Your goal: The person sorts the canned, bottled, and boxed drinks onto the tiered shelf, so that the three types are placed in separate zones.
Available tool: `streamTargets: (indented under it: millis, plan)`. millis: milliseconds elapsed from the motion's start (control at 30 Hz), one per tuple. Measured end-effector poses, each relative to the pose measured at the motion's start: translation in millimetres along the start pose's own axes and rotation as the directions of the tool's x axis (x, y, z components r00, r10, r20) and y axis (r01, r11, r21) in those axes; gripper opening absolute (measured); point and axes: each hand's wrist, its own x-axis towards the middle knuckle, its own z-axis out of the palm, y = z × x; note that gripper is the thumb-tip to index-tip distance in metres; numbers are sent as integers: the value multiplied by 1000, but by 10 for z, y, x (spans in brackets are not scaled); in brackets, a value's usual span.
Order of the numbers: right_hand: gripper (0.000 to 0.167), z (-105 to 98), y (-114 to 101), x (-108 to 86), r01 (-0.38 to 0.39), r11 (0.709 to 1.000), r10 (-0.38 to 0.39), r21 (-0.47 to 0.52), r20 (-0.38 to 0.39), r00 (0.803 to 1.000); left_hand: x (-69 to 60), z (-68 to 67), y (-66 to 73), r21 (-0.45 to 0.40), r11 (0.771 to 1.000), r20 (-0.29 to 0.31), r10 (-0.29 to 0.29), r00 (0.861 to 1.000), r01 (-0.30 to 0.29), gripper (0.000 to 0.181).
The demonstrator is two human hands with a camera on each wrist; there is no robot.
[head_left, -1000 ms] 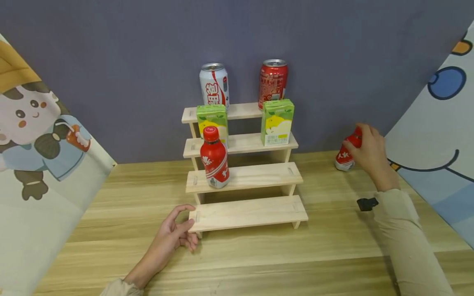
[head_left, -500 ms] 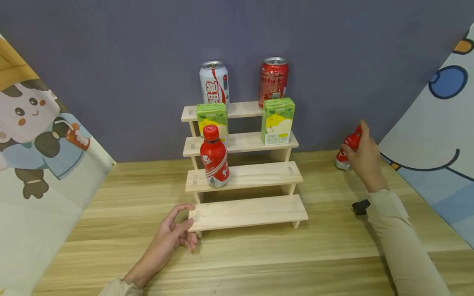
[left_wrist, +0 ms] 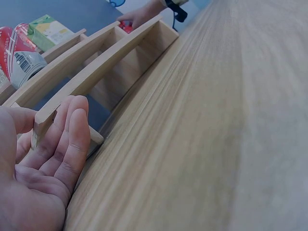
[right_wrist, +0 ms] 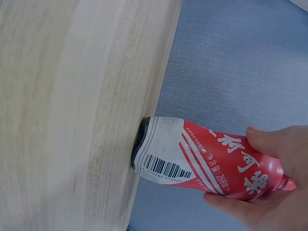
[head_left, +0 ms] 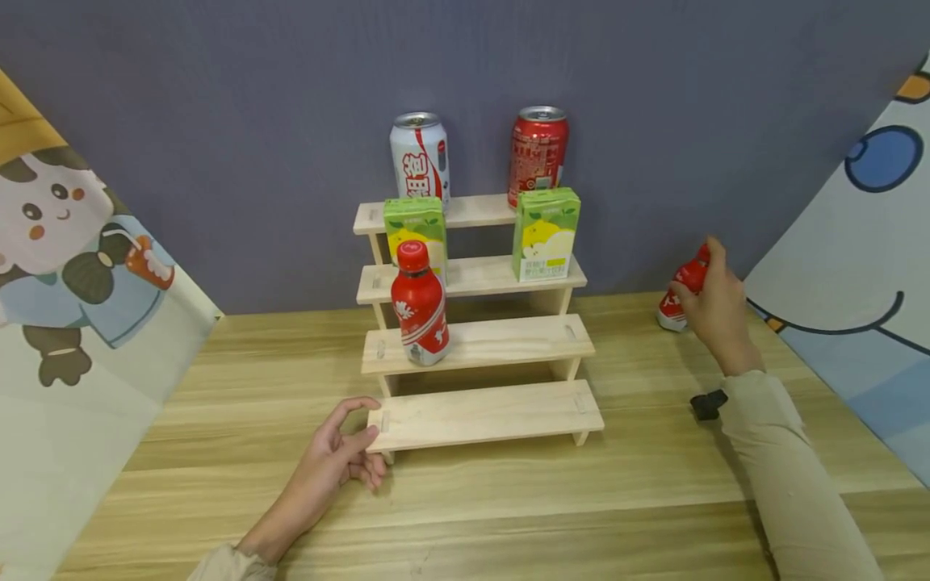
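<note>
My right hand (head_left: 721, 313) grips a red cola bottle (head_left: 673, 309) near its neck, at the far right by the back wall. In the right wrist view the bottle (right_wrist: 211, 163) has its dark base against the wooden table, with thumb and fingers on opposite sides of it. The left hand (head_left: 334, 456) holds the left end of the lowest step of a tiered wooden rack (head_left: 487, 415). Seen from the left wrist, its thumb lies on the board's top and the fingers curl beneath. A second red bottle (head_left: 421, 311) stands upright on the step above, towards the left.
Two green juice cartons (head_left: 546, 234) stand on the third step, the left one partly behind the bottle. A white can (head_left: 420, 161) and a red can (head_left: 538, 157) occupy the top step. Dark wall (head_left: 291, 161) closes the back, printed panels (head_left: 872, 266) the sides.
Early on, my right hand and forearm shifted slightly left around the bottle, which stayed on the table. My left hand has kept its hold on the rack. The head view has tilted a little.
</note>
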Motion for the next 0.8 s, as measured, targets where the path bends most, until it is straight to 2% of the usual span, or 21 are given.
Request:
streamTargets:
  millis: [233,400,600,800]
  plan:
    - [84,-61,14,-8,-9,1000,9,4,9,1000,20,29,9,5,1000,3,-4,1000,4,46]
    - [84,-81,-18,-7,-19,1000,18,14,61,998,12,25,11,1,1000,5,-10,1000,10,45]
    - [87,-103,-213,35,-49,997,42,64,111,993,-21,-9,19,5,1000,6,-5,1000,5,43]
    - [87,-182,-474,90,-9,995,-2,100,108,994,-19,-14,11,7,1000,7,3,1000,-3,44]
